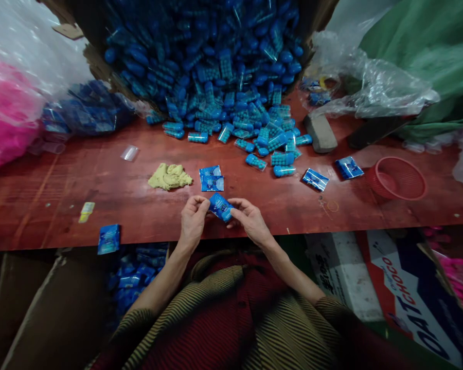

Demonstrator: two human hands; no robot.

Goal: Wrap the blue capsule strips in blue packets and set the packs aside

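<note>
Both hands hold one small blue packet (220,206) above the near edge of the red-brown table (61,190). My left hand (193,221) pinches its left end, and my right hand (249,218) grips its right side. Just beyond it, two similar blue packets (211,179) lie stacked on the table. A crumpled yellow cloth (170,176) rests to their left. A large pile of blue capsule-shaped items in clear wrappers (216,67) spills from a cardboard box at the back.
A red plastic basket (397,178) sits at the right, with two blue packets (332,173) near it. A grey block (319,132) lies by the pile. Pink goods in plastic (3,118) fill the left. Below the table are a box of blue packets (135,280) and printed cartons (409,298).
</note>
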